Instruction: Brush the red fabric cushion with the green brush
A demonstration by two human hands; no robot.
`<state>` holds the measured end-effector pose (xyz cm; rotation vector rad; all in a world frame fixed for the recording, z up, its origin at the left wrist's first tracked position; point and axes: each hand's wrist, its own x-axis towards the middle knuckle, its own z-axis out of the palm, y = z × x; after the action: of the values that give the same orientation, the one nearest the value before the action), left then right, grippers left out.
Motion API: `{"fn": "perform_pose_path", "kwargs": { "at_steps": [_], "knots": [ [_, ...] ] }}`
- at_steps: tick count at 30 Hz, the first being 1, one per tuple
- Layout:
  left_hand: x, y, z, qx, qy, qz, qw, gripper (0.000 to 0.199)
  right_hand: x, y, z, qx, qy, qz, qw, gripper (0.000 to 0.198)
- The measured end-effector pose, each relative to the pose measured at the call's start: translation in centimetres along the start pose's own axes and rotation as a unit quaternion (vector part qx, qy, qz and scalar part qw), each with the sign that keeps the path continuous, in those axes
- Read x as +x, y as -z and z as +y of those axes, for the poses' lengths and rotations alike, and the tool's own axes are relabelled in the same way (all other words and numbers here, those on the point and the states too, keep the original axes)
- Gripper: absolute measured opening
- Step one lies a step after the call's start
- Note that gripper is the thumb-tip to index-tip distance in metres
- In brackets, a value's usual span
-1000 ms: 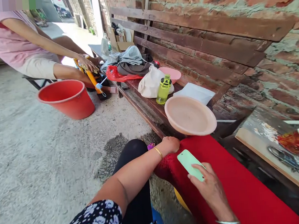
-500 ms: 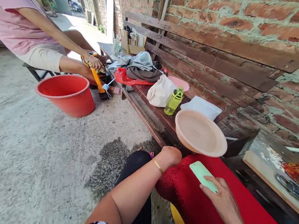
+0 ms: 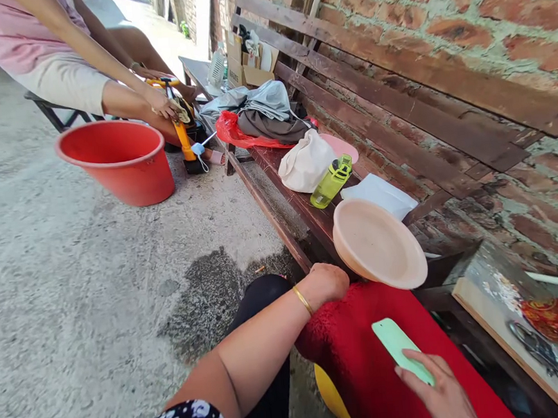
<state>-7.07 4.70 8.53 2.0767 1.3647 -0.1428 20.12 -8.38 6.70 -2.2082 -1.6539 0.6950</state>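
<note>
A red fuzzy cloth [image 3: 445,350] lies stretched out in front of me at the lower right. My left hand [image 3: 330,282] is curled closed at its far left edge, by the basin, gripping the cloth; the fingertips are hidden. In my right hand [image 3: 440,383], between thumb and fingers, is a flat mint-green plastic piece [image 3: 398,344] with rounded corners, over the cloth's smooth part. The nap near my left hand looks rougher. Just beyond the cloth, a pale peach basin [image 3: 381,243] rests on the bench end.
A wooden bench [image 3: 303,213] along the brick wall carries a green bottle [image 3: 331,182], a white bag [image 3: 307,162] and folded clothes. At right is a board [image 3: 502,339] with scissors. A red tub [image 3: 116,164] stands left, near a seated person [image 3: 69,64] handling an orange-framed tool [image 3: 183,139].
My right hand has drawn the green piece towards me and to the right over the cloth. My left hand keeps its hold at the edge. The view has shifted slightly.
</note>
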Motion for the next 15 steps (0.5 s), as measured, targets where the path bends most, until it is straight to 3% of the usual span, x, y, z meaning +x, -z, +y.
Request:
{"fn": "perform_pose_path", "kwargs": {
  "at_steps": [3, 6, 12, 15],
  "knots": [
    [0.4, -0.1, 0.4, 0.002, -0.017, 0.001, 1.000, 0.034, 1.3, -3.3, -4.2, 0.019, 0.063, -0.013, 0.998, 0.052],
    [0.6, -0.3, 0.4, 0.004, -0.026, 0.012, 1.000, 0.034, 1.4, -4.6, -5.2, 0.015, 0.077, -0.054, 0.995, 0.052],
    [0.8, -1.2, -0.7, -0.015, -0.028, 0.045, 0.998, 0.031, -1.9, 0.3, -0.5, -0.057, -0.018, -0.090, 0.994, 0.055],
    [1.0, -1.4, -0.9, -0.027, -0.021, 0.047, 0.998, 0.029, -3.1, -0.1, -1.9, -0.049, 0.010, -0.071, 0.996, 0.054]
  ]
}}
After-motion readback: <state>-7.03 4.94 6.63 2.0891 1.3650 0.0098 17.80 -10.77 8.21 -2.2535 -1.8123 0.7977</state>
